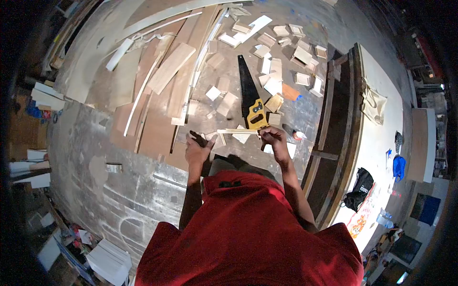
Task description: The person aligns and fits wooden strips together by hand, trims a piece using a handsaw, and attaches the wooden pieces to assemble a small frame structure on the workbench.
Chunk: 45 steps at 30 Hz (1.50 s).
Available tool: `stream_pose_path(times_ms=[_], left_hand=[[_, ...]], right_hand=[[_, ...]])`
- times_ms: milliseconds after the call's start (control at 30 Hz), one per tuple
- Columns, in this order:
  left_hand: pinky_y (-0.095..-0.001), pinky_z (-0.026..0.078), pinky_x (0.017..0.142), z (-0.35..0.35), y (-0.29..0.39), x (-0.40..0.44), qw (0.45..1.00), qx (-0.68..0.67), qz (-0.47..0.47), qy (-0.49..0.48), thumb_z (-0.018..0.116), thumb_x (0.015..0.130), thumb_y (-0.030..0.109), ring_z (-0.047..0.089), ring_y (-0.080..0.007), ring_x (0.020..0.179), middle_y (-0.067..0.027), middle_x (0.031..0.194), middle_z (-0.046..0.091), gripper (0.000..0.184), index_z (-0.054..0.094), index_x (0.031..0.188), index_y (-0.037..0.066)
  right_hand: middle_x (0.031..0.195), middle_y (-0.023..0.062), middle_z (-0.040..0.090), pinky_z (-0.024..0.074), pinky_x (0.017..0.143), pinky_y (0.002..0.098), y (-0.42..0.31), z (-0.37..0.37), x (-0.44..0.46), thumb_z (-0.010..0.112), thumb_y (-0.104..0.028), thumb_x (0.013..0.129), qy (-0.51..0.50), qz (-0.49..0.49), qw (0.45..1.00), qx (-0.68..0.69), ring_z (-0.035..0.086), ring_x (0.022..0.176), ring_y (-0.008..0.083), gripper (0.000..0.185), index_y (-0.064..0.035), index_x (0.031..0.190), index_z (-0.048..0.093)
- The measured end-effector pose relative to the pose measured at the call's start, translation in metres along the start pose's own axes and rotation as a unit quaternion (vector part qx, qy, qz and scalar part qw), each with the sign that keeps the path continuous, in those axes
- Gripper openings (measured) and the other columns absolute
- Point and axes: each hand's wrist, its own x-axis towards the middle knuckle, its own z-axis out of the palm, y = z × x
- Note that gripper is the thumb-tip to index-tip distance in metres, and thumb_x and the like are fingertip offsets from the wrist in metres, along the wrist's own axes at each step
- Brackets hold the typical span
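Note:
A thin pale wooden strip (237,131) lies crosswise in front of my body. The closed fingers of my right hand (277,142) grip its right end. Near the strip's left end is my left hand (196,151), its thumb and fingers apart; part of the fingers is in shadow, and I see nothing clearly held. A short slanted wooden piece (222,138) sits beside the left thumb. Just beyond my right hand lies a handsaw (249,93) with a black blade and a yellow handle.
Small wooden box pieces (302,56) and offcuts are scattered beyond the saw. Long boards (171,68) lie at left, with a roll of tape (113,167) nearer me. A white-topped bench (367,133) carrying a black bag (359,189) stands at right. A small bottle (299,135) is near my right hand.

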Motion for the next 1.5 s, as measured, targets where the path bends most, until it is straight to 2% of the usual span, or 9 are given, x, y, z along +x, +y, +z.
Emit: stream_pose_path(times_ms=[100, 200, 500, 633, 800, 900, 1100, 1167, 1500], left_hand=[[-0.0396, 0.052, 0.087, -0.021, 0.009, 0.008, 0.999, 0.002, 0.046, 0.005, 0.074, 0.083, 0.047, 0.066, -0.0293, 0.1, -0.02, 0.108, 0.068, 0.077, 0.047, 0.136, -0.002], [-0.0285, 0.05, 0.078, -0.078, 0.067, 0.001, 0.881, -0.418, 0.167, -0.145, 0.061, 0.096, 0.02, 0.064, -0.0156, 0.089, -0.0097, 0.102, 0.07, 0.021, 0.071, 0.107, 0.005], [-0.0313, 0.051, 0.067, -0.054, 0.079, -0.007, 0.861, -0.288, 0.249, -0.338, 0.073, 0.085, 0.017, 0.066, -0.0159, 0.07, -0.0122, 0.076, 0.07, 0.018, 0.069, 0.093, 0.001], [-0.032, 0.05, 0.065, -0.045, 0.055, -0.014, 0.877, -0.338, 0.256, -0.228, 0.073, 0.085, 0.021, 0.068, -0.0202, 0.071, -0.0142, 0.079, 0.07, 0.021, 0.07, 0.094, 0.002], [-0.0348, 0.051, 0.073, -0.04, 0.015, -0.011, 0.911, -0.262, 0.235, -0.214, 0.07, 0.084, 0.019, 0.069, -0.0275, 0.073, -0.0141, 0.082, 0.071, 0.016, 0.072, 0.095, 0.008], [-0.035, 0.05, 0.076, -0.076, 0.016, -0.01, 0.9, -0.165, 0.266, -0.304, 0.065, 0.083, 0.004, 0.068, -0.0265, 0.08, -0.0129, 0.084, 0.07, 0.009, 0.07, 0.09, 0.002], [-0.0444, 0.046, 0.083, -0.101, 0.012, -0.016, 0.917, -0.127, 0.3, -0.231, 0.067, 0.082, 0.012, 0.064, -0.0375, 0.085, -0.0162, 0.09, 0.07, 0.01, 0.07, 0.091, 0.008], [-0.0675, 0.014, 0.103, -0.096, 0.005, -0.019, 0.937, -0.096, 0.266, -0.206, 0.066, 0.08, 0.013, 0.06, -0.0321, 0.098, -0.0052, 0.084, 0.069, 0.01, 0.07, 0.086, 0.019], [-0.064, 0.021, 0.102, -0.113, 0.003, -0.023, 0.965, -0.086, 0.19, -0.161, 0.065, 0.085, 0.018, 0.06, -0.0303, 0.096, -0.0033, 0.082, 0.069, 0.006, 0.07, 0.088, 0.02]], right_hand=[[0.078, 0.0032, 0.061, 0.0502, 0.053, 0.0275, 0.001, -0.003, 0.002, 0.065, -0.012, 0.093, -0.005, -0.002, 1.0, -0.016, 0.056, 0.061, 0.0106, 0.012, -0.0001, 0.09, 0.067], [0.081, 0.0013, 0.066, 0.0431, 0.059, 0.0224, 0.001, 0.003, -0.001, 0.062, -0.001, 0.086, -0.049, -0.028, 0.998, -0.041, 0.052, 0.065, 0.007, 0.01, -0.0003, 0.093, 0.068], [0.081, 0.002, 0.067, 0.0446, 0.058, 0.0239, 0.016, 0.007, 0.008, 0.064, -0.006, 0.09, -0.066, -0.022, 0.988, -0.141, 0.056, 0.066, 0.0087, 0.011, 0.0023, 0.094, 0.069], [0.08, 0.0098, 0.068, 0.0478, 0.043, 0.0305, 0.053, -0.017, 0.044, 0.064, -0.055, 0.09, 0.115, 0.142, 0.978, -0.101, 0.062, 0.057, 0.0164, 0.058, 0.0017, 0.099, 0.066], [0.081, 0.019, 0.07, 0.0554, 0.065, 0.042, 0.147, -0.053, 0.086, 0.068, -0.063, 0.08, 0.273, 0.048, 0.747, -0.605, 0.07, 0.073, 0.0312, 0.064, -0.0006, 0.092, 0.066], [0.052, 0.0117, 0.063, 0.0539, 0.059, 0.0378, 0.153, -0.044, 0.102, 0.066, -0.075, 0.073, 0.347, 0.094, 0.764, -0.536, 0.069, 0.058, 0.0235, 0.075, -0.0006, 0.064, 0.068], [0.057, 0.0133, 0.065, 0.0541, 0.06, 0.0388, 0.136, -0.018, 0.116, 0.075, -0.066, 0.068, 0.364, 0.11, 0.794, -0.474, 0.069, 0.057, 0.0251, 0.068, 0.002, 0.068, 0.07], [0.077, 0.0217, 0.069, 0.0539, 0.072, 0.0455, 0.133, -0.016, 0.116, 0.08, -0.068, 0.06, 0.359, 0.181, 0.817, -0.414, 0.07, 0.079, 0.0364, 0.071, 0.0, 0.079, 0.069], [0.079, 0.0118, 0.071, 0.0525, 0.064, 0.0343, 0.11, 0.011, 0.104, 0.076, -0.023, 0.081, 0.423, 0.004, 0.891, -0.162, 0.066, 0.069, 0.0187, 0.03, 0.0063, 0.086, 0.07]])
